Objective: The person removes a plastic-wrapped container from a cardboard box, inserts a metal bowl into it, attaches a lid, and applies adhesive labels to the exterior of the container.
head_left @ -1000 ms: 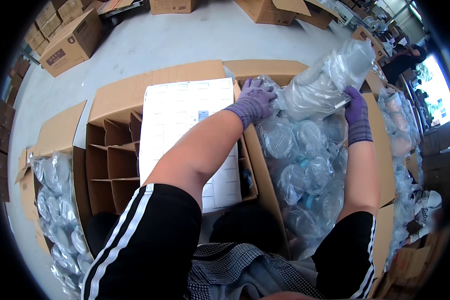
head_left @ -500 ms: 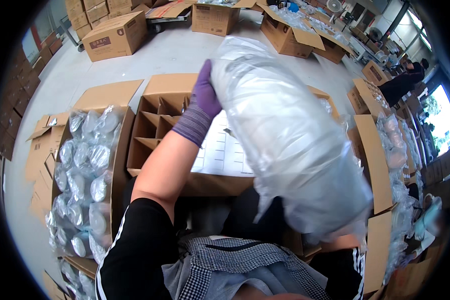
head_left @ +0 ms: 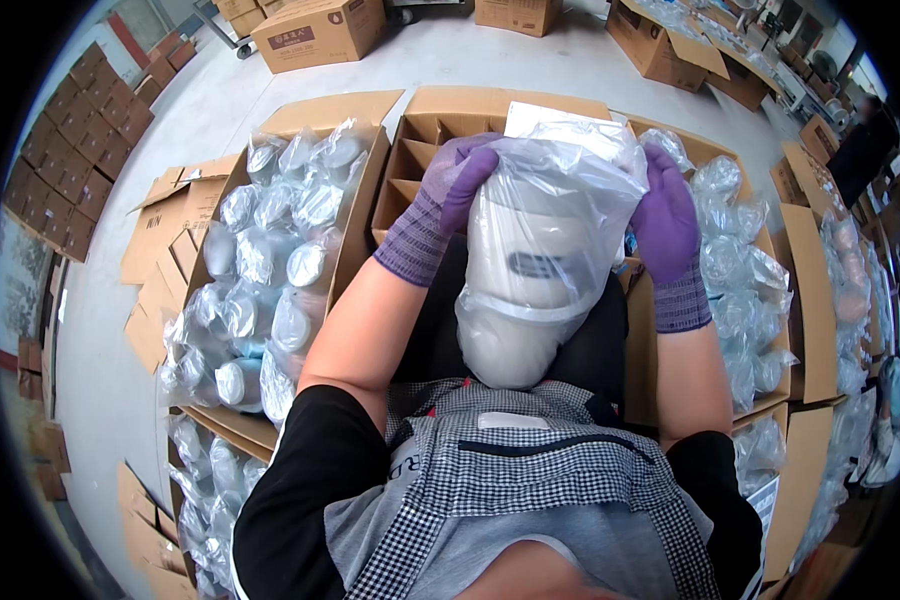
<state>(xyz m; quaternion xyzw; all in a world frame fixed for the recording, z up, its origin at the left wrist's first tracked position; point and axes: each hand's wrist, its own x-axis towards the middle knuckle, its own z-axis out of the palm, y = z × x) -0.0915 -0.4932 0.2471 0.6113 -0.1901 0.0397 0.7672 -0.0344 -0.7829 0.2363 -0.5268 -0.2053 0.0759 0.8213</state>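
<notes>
A bagged white cylindrical item (head_left: 530, 280) with a dark oval patch lies between my legs and chest, wrapped in clear plastic. My left hand (head_left: 455, 185), in a purple glove, is closed on the bag's far left edge. My right hand (head_left: 665, 220), also gloved in purple, grips its far right edge. Behind it sit a divided carton (head_left: 420, 140) and a white sheet (head_left: 535, 115) on top, partly hidden by the bag.
Cartons of bagged items stand at my left (head_left: 255, 330) and right (head_left: 730, 260). Flattened cardboard (head_left: 150, 255) lies farther left. Closed cartons (head_left: 315, 40) are across the grey floor, stacks line the left wall, and a person in dark clothing (head_left: 850, 150) is far right.
The bagged item was lifted from the right carton and brought down toward my body. Both hands now hold its far end, where earlier the left was raised beside it.
</notes>
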